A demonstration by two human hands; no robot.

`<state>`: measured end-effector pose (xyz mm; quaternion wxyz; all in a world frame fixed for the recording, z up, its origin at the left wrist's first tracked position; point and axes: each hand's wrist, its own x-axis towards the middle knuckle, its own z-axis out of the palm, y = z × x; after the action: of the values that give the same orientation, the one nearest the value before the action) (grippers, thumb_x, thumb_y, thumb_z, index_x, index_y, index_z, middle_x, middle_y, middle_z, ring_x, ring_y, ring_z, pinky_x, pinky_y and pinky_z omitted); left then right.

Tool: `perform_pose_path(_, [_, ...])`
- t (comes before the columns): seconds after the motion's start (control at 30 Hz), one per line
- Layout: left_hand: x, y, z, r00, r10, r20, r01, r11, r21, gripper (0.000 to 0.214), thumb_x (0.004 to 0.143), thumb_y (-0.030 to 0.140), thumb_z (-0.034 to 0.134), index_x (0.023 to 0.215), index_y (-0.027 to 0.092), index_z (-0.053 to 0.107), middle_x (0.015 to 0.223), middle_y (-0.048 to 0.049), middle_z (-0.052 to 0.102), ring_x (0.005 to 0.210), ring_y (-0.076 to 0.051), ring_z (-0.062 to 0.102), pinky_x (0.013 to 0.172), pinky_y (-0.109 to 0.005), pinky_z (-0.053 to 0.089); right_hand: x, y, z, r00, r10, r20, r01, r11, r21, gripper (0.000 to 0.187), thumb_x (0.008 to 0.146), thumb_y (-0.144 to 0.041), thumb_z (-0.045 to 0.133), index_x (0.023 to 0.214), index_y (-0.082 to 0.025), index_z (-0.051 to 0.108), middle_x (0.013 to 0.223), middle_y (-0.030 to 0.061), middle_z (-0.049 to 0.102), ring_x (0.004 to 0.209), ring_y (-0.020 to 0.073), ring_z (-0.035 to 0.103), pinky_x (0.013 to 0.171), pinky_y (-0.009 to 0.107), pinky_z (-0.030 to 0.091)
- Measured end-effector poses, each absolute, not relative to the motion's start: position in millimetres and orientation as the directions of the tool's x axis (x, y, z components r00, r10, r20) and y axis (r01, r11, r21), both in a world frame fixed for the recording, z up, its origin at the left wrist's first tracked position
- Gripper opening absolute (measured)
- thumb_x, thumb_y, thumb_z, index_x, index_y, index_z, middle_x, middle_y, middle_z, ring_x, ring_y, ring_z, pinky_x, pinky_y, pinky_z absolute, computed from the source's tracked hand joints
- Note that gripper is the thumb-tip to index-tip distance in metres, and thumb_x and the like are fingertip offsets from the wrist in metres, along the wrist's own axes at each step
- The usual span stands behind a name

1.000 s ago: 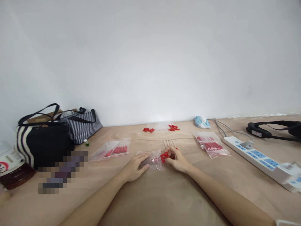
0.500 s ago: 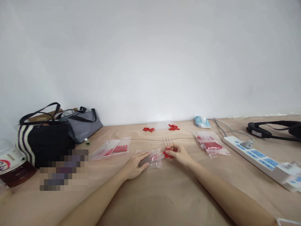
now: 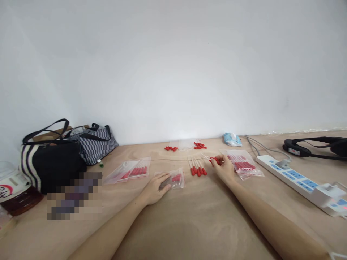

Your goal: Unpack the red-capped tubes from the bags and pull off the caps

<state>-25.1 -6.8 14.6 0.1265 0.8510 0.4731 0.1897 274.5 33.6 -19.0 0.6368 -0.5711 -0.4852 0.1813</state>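
Left hand [image 3: 155, 188] lies flat with fingers spread apart, pressing a crinkly clear plastic bag [image 3: 176, 178] near the middle of the matte tan tabletop [image 3: 189, 224]. Right hand [image 3: 224, 169], nearer the far edge, pinches a thin clear stick [image 3: 214, 159] by its red rubbery cap. Similar loose sticks [image 3: 197, 168] lie side by side between the hands.
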Motion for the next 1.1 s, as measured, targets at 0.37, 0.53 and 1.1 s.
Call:
perform_pose_path(0.37, [-26.0, -5.0, 12.4, 0.486, 0.851, 0.197, 0.774, -0.524, 0.355, 0.043, 0.08, 0.038, 0.046, 0.119, 0.02, 0.05, 0.126, -0.006, 0.049, 0.117, -0.02, 0.043, 0.1, -0.036, 0.033, 256.4, 15.7, -16.9, 0.444, 0.821, 0.358, 0.545, 0.07, -0.836, 0.018, 0.064, -0.036, 0.052, 0.069, -0.018, 0.051, 0.061, 0.0007, 0.059, 0.057, 0.016, 0.057, 0.055, 0.026, 0.041])
perform_pose_path(0.53, [-25.4, -5.2, 12.7, 0.486, 0.852, 0.195, 0.775, -0.524, 0.353, 0.043, 0.08, 0.037, 0.046, 0.119, 0.018, 0.049, 0.126, -0.0066, 0.049, 0.117, -0.019, 0.043, 0.1, -0.035, 0.033, 260.1, 19.5, -16.3, 0.451, 0.833, 0.319, 0.569, 0.007, -0.822, 0.017, 0.065, -0.034, 0.052, 0.069, -0.018, 0.053, 0.057, -0.0002, 0.058, 0.056, 0.0157, 0.057, 0.054, 0.025, 0.04])
perform_pose_path(1.1, [-25.4, -5.9, 14.0, 0.49, 0.85, 0.193, 0.768, -0.526, 0.365, 0.043, 0.08, 0.037, 0.046, 0.119, 0.019, 0.049, 0.126, -0.0065, 0.048, 0.117, -0.02, 0.043, 0.1, -0.036, 0.033, 278.7, 26.0, -6.0, 0.347, 0.938, -0.006, 0.621, -0.235, -0.748, 0.018, 0.068, -0.033, 0.053, 0.077, -0.017, 0.055, 0.064, 0.0042, 0.063, 0.06, 0.0155, 0.06, 0.046, 0.021, 0.037])
